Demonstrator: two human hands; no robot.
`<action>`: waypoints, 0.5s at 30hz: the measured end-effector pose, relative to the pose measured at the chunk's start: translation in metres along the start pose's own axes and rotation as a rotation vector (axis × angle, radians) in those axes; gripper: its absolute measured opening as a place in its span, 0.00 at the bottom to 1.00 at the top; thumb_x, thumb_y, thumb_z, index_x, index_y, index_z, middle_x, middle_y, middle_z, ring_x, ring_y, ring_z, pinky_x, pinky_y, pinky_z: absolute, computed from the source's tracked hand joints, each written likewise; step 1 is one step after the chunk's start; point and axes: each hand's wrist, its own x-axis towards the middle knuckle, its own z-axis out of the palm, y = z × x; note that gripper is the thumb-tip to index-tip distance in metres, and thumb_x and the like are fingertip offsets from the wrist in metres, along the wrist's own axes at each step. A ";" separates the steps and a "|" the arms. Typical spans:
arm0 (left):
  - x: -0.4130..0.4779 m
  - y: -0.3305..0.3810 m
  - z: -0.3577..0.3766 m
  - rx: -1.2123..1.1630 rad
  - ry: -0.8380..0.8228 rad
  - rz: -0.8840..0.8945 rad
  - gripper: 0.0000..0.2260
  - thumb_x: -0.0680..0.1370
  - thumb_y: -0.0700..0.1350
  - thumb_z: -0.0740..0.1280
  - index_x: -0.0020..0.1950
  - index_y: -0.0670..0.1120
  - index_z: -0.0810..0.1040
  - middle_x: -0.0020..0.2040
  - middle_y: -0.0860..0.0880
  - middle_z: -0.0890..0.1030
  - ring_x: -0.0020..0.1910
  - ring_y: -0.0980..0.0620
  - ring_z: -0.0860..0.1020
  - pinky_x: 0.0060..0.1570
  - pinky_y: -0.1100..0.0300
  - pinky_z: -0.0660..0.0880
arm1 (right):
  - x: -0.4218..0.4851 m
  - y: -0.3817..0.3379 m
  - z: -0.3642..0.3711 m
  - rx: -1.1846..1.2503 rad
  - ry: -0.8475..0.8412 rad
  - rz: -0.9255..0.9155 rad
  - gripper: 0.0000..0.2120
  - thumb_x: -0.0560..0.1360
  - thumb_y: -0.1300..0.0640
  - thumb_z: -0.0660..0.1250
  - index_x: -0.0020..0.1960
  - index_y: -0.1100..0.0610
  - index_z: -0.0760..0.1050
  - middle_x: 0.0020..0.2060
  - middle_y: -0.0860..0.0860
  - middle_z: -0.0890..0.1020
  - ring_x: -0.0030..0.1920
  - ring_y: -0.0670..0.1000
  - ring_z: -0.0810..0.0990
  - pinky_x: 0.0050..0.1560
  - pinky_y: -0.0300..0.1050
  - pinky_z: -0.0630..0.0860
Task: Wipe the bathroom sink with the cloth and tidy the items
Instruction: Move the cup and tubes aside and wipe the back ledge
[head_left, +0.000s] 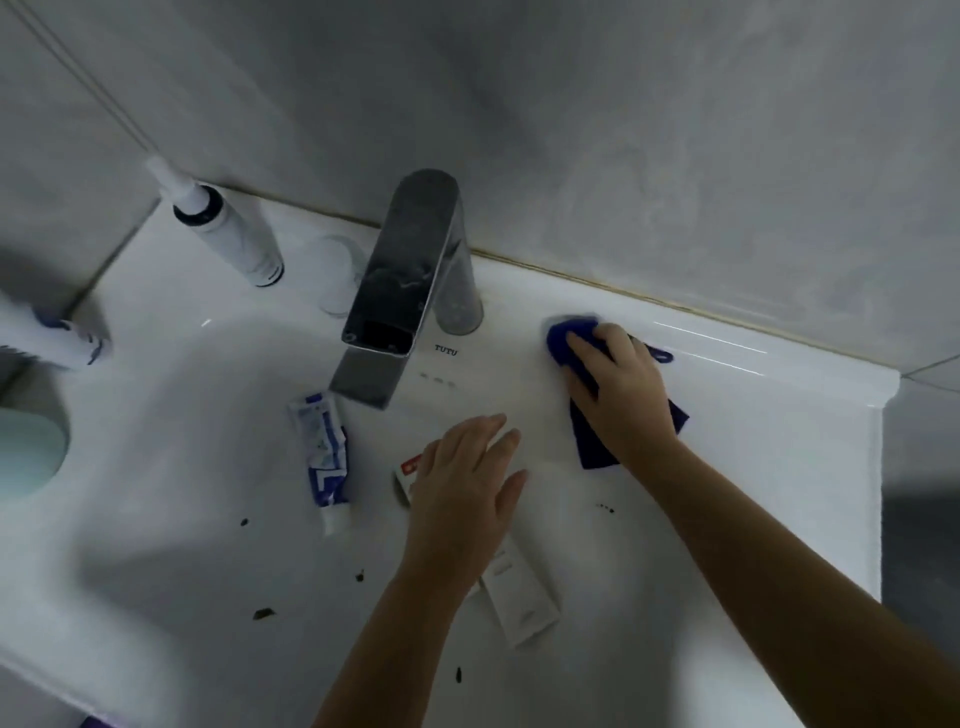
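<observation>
My right hand (621, 387) presses a dark blue cloth (563, 340) flat on the white sink's (727, 467) back ledge, right of the chrome faucet (410, 280). Spread-fingered, my left hand (467, 478) lies over a white tube with a red mark (522, 597) in the basin; whether it grips the tube cannot be told. A crumpled blue-and-white toothpaste tube (324, 457) rests left of it, under the spout.
An electric toothbrush (228, 234) stands at the back left beside a clear glass (337, 275). Another white item (47, 338) lies at the left edge above a pale blue object (26, 447). Dark specks (262, 614) dot the basin. Grey tiled wall behind.
</observation>
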 end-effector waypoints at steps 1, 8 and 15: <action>-0.002 -0.002 -0.001 0.007 0.008 -0.001 0.16 0.76 0.50 0.60 0.55 0.42 0.79 0.56 0.44 0.80 0.56 0.46 0.78 0.51 0.51 0.76 | 0.022 -0.013 0.011 0.041 -0.030 -0.014 0.16 0.73 0.61 0.68 0.59 0.62 0.75 0.56 0.62 0.76 0.50 0.65 0.75 0.51 0.57 0.74; -0.010 -0.018 -0.014 0.006 0.097 -0.082 0.16 0.75 0.50 0.61 0.55 0.42 0.79 0.56 0.45 0.80 0.57 0.50 0.74 0.52 0.56 0.72 | 0.005 -0.020 0.010 0.055 -0.208 -0.353 0.14 0.74 0.54 0.62 0.57 0.58 0.77 0.52 0.58 0.77 0.45 0.60 0.78 0.44 0.54 0.77; -0.016 -0.023 -0.018 0.006 0.105 -0.096 0.16 0.75 0.50 0.61 0.55 0.42 0.79 0.57 0.45 0.79 0.57 0.51 0.72 0.55 0.59 0.68 | 0.036 -0.034 0.025 0.060 -0.228 -0.376 0.19 0.74 0.49 0.56 0.58 0.57 0.76 0.52 0.58 0.77 0.45 0.59 0.78 0.45 0.54 0.77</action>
